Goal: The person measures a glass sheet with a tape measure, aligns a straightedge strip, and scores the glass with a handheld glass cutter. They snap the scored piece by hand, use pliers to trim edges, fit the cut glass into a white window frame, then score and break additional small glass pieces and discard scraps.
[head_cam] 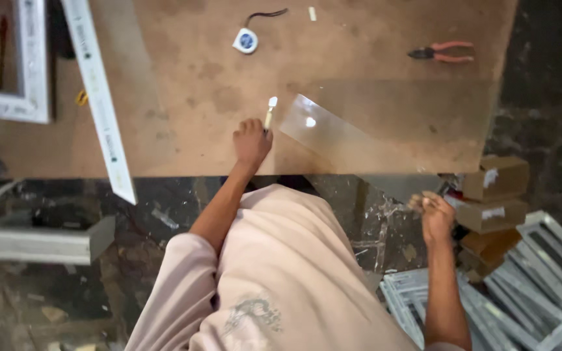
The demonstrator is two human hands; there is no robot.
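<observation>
A clear glass pane point(391, 123) lies on the brown worktable point(183, 84), and its near part juts past the table's front edge. My left hand point(252, 140) rests on the table just left of the pane. It grips a small slim tool with a pale tip point(270, 110) that points at the pane's left corner. My right hand point(436, 218) is off the table, below its front edge, with the fingers closed at the overhanging corner of the glass.
A small tape measure point(246, 40) and red-handled pliers point(442, 52) lie at the far side. A long white profile point(99, 97) and a white frame point(8, 65) sit at the left. Cardboard boxes point(492, 179) and stacked frames point(541, 286) stand at the right, on the floor.
</observation>
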